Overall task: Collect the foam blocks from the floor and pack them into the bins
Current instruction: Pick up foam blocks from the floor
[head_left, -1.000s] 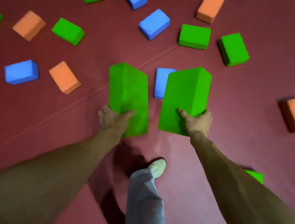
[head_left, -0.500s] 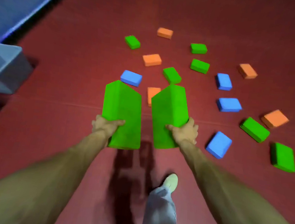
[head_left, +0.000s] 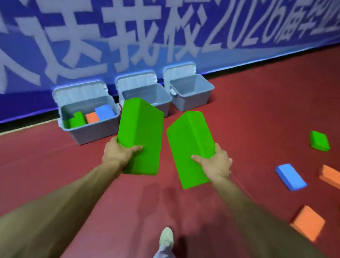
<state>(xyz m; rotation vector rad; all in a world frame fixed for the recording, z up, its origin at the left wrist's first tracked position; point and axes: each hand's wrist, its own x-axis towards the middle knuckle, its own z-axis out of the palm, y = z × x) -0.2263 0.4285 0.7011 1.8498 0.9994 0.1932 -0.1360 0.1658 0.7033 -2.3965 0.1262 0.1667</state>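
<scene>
The left hand [head_left: 119, 155] grips the left block [head_left: 141, 132] by its near end and the right hand [head_left: 214, 163] grips the right block [head_left: 190, 148], both green and held above the floor [head_left: 33, 166], just short of the left bin [head_left: 94, 136], which is part filled. Best lay them flat there, or use the roomier-looking middle bin [head_left: 147, 93] beyond.

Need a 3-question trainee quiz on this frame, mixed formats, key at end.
1. True or false: the left hand grips the left green block and the right hand grips the right green block.
2. How many bins stand along the banner? A) two B) three C) four
3. Fill in: the packed blocks lie in the ____ bin.
Key: 1 true; 2 B; 3 leftmost bin.
</scene>
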